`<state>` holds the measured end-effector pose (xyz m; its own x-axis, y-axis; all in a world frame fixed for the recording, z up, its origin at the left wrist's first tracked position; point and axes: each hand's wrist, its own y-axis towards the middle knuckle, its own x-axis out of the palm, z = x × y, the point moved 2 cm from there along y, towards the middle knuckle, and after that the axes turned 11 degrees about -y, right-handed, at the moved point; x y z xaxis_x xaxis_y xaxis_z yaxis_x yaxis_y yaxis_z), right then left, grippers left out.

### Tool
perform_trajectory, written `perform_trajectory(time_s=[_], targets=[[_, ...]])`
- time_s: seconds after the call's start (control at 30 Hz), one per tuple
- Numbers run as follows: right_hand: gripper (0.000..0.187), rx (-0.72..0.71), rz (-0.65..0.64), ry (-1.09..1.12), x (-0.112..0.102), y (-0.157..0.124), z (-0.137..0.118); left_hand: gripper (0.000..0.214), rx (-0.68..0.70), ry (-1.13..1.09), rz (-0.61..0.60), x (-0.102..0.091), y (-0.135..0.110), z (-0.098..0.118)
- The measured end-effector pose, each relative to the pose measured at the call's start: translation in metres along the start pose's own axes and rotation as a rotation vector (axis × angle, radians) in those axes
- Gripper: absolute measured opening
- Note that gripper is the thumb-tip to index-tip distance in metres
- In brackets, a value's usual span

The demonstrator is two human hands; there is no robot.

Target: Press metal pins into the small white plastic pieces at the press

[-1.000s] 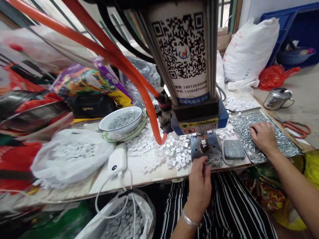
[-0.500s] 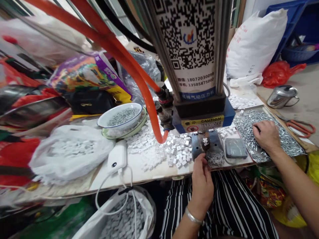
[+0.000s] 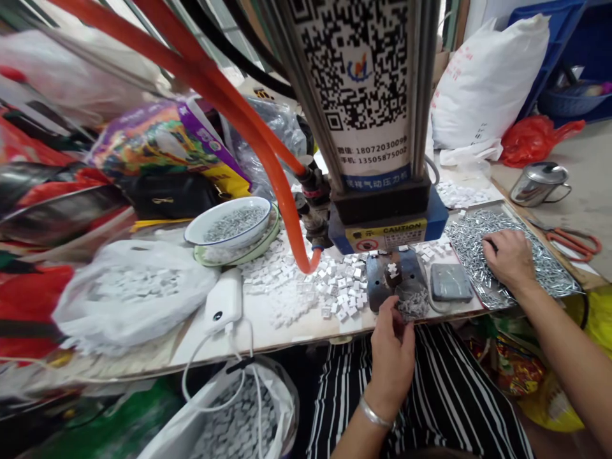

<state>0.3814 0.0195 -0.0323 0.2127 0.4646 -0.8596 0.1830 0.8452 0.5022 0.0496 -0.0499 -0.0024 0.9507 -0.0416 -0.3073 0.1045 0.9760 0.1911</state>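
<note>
My left hand rests at the table's front edge, fingers curled at the metal fixture under the press; what the fingertips pinch is hidden. A small white block sits on the fixture. My right hand lies palm down with fingers bent into the metal tray of small silver pins. Loose white plastic blocks are heaped left of the fixture.
A white bowl of metal parts, a white bag of blocks and a power bank lie to the left. A grey pad sits beside the fixture. Steel mug, scissors and a white sack are at right.
The view shifted slightly. My left hand crept up towards the fixture's front edge. My right hand stayed on the pin tray.
</note>
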Motion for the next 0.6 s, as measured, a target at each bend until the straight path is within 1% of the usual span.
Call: perform_trajectory(time_s=[0.13, 0.2, 0.3, 0.4, 0.6], targets=[[0.026, -0.002, -0.013, -0.002, 0.001, 0.000, 0.000, 0.026, 0.106, 0.011, 0.025, -0.004, -0.002, 0.008], [0.026, 0.000, -0.016, -0.001, 0.001, 0.001, -0.001, 0.022, 0.166, 0.026, 0.027, -0.004, -0.001, 0.012], [0.025, 0.001, -0.011, -0.003, 0.001, 0.001, -0.001, 0.020, 0.248, 0.028, 0.011, -0.002, 0.001, 0.019], [0.025, -0.003, -0.005, 0.001, 0.001, 0.001, -0.001, 0.018, 0.298, 0.028, -0.004, 0.000, 0.003, 0.024], [0.024, -0.008, 0.003, 0.016, 0.003, 0.001, 0.001, 0.019, 0.358, 0.046, 0.032, -0.005, 0.006, 0.027]])
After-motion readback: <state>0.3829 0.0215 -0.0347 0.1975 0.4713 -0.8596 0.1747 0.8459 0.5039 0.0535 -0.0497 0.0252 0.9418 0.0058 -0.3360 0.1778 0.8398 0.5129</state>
